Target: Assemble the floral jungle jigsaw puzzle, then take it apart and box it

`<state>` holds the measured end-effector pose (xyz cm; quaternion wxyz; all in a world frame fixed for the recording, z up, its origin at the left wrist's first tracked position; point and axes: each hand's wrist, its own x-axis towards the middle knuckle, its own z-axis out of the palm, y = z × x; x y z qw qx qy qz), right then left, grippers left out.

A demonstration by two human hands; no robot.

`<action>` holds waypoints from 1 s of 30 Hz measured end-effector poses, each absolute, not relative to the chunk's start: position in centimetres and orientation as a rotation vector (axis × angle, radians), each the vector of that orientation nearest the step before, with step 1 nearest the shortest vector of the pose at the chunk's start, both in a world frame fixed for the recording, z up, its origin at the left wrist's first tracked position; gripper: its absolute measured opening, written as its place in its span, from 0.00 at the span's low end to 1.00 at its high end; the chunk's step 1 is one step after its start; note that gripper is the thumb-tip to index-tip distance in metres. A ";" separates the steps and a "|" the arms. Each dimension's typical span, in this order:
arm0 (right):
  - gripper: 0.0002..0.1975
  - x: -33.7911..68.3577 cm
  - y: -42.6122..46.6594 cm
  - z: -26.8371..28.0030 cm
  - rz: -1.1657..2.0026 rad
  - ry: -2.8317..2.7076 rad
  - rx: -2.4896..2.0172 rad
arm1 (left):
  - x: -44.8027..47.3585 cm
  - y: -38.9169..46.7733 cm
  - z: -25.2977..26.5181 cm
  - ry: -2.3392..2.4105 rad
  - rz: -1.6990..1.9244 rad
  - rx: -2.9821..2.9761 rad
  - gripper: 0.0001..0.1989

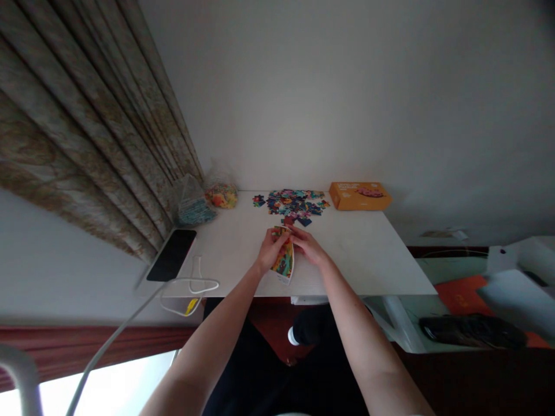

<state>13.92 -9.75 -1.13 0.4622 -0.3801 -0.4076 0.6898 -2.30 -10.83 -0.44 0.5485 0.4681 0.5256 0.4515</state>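
Near the front of the white table (pixel 359 254), my left hand (pixel 271 251) is closed on a small printed picture sheet (pixel 284 263) with yellow, red and green colours and a white edge. The sheet looks bent and tilted. My right hand (pixel 307 245) pinches at its upper right side, fingers close to those of the left; some fingertips are hidden. Just beyond both hands lies a loose heap of colourful jigsaw pieces (pixel 295 203), with a few pieces apart from it, such as a dark blue one (pixel 304 221).
An orange box (pixel 361 196) stands at the back right. Two clear bags of pieces, one bluish (pixel 196 211) and one yellow-orange (pixel 222 196), sit at the back left. A black phone (pixel 172 254) and a white cable (pixel 203 284) lie left. Curtain (pixel 91 115) hangs beside the table.
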 end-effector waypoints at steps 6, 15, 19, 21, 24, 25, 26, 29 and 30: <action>0.23 14.0 -9.7 -1.0 1.713 -1.067 -0.914 | -2.1 -10.0 -0.9 1.207 1.079 1.091 0.27; 0.25 14.0 -9.7 -1.3 1.724 -1.015 -0.907 | -1.8 -10.9 -1.3 1.279 1.160 1.090 0.23; 0.23 13.9 -9.8 -1.3 1.706 -1.020 -0.872 | -1.3 -10.9 -0.7 1.305 1.206 1.110 0.20; 0.23 13.9 -9.9 -1.2 1.699 -1.032 -0.858 | -1.1 -10.8 -0.4 1.341 1.173 1.132 0.20; 0.21 13.6 -9.9 -1.1 1.674 -1.057 -0.859 | -0.7 -10.6 0.1 1.390 1.084 1.156 0.21; 0.20 13.5 -9.9 -1.1 1.653 -1.056 -0.874 | -0.7 -10.5 0.2 1.406 1.057 1.175 0.22; 0.19 13.4 -9.9 -1.2 1.625 -1.045 -0.896 | -0.8 -10.6 0.3 1.420 1.039 1.211 0.22; 0.16 13.0 -9.8 -1.7 1.537 -0.961 -0.954 | -1.9 -10.8 0.7 1.495 1.126 1.392 0.19; 0.16 13.0 -9.8 -1.9 1.518 -0.926 -0.961 | -2.5 -10.9 0.8 1.535 1.212 1.448 0.16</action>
